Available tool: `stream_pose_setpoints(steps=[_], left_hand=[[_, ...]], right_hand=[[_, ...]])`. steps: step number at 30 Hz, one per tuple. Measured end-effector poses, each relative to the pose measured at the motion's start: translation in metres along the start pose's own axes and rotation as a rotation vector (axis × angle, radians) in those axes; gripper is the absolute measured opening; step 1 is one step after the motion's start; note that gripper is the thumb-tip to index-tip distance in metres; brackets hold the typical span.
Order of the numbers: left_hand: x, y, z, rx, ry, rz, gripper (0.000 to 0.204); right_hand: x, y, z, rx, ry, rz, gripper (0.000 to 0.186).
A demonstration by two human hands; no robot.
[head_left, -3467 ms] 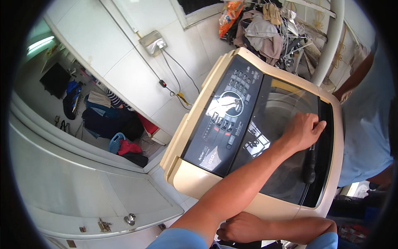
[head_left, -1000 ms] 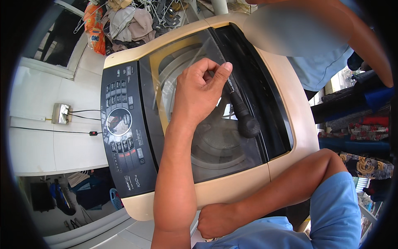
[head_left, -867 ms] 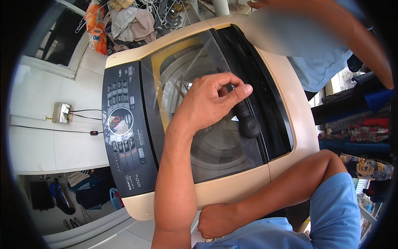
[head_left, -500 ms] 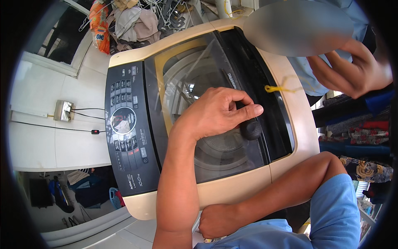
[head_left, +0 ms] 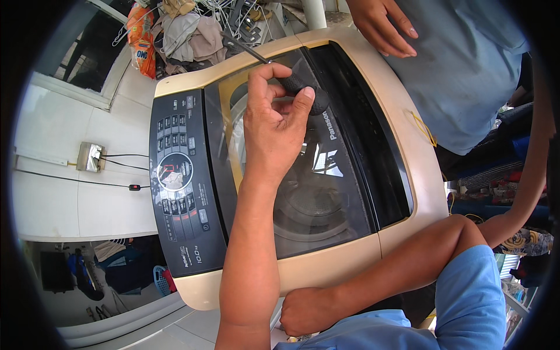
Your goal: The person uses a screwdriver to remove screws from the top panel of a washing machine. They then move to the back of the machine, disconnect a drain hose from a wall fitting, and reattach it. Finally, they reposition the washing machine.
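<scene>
My left hand (head_left: 274, 125) reaches over the glass lid (head_left: 318, 192) of a beige top-loading washing machine (head_left: 402, 134). It grips the black handle of a screwdriver (head_left: 306, 92), whose metal shaft points up and left past the lid's far edge. My right hand (head_left: 309, 309) is a closed fist against the machine's near front edge, with the forearm bent across my body. I see nothing in that fist. The black control panel (head_left: 181, 175) lies left of my left hand.
Another person in a light blue shirt (head_left: 466, 64) stands at the machine's right side, one hand (head_left: 382, 26) at its far corner. A yellow band (head_left: 423, 125) lies on the right rim. Clothes and wire hangers (head_left: 186, 29) are heaped behind. A wall socket (head_left: 91, 156) is at left.
My left hand has carried the screwdriver from the lid's right side to its far edge. The other person's hand has shifted to the far corner. My right fist has stayed put.
</scene>
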State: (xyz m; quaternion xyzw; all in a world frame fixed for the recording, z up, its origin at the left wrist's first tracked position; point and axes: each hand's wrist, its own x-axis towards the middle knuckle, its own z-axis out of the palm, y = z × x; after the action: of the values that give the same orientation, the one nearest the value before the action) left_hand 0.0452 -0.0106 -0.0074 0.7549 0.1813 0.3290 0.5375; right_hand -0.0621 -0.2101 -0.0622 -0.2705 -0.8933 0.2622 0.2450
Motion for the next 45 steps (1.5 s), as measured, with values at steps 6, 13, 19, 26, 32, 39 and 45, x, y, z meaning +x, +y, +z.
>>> stream_pose_setpoints(steps=[6,13,19,26,32,39,45], left_hand=[[0.000,-0.001,-0.003,-0.177,0.088,-0.050,0.052],[0.001,-0.004,-0.002,-0.049,0.093,-0.020,0.054],[-0.005,0.002,0.006,0.156,0.099,-0.004,0.038],[-0.005,0.003,0.007,0.316,0.044,0.012,0.033],[-0.006,0.012,0.017,0.306,-0.073,-0.111,0.037],[-0.010,0.012,0.013,0.300,-0.061,-0.141,0.031],[-0.022,-0.010,0.018,-0.074,-0.120,-0.301,0.028]], right_hand=[[-0.002,-0.001,-0.002,0.038,0.047,0.003,0.007],[-0.001,-0.001,0.001,0.021,0.007,0.014,0.006],[0.001,0.000,0.008,-0.013,0.047,-0.016,0.009],[0.009,0.010,0.029,-0.085,-0.029,-0.047,0.022],[0.009,0.013,0.002,0.060,0.011,-0.090,0.025],[0.026,0.025,0.019,0.174,0.059,-0.159,0.021],[0.049,0.060,0.049,0.404,0.067,-0.286,0.022]])
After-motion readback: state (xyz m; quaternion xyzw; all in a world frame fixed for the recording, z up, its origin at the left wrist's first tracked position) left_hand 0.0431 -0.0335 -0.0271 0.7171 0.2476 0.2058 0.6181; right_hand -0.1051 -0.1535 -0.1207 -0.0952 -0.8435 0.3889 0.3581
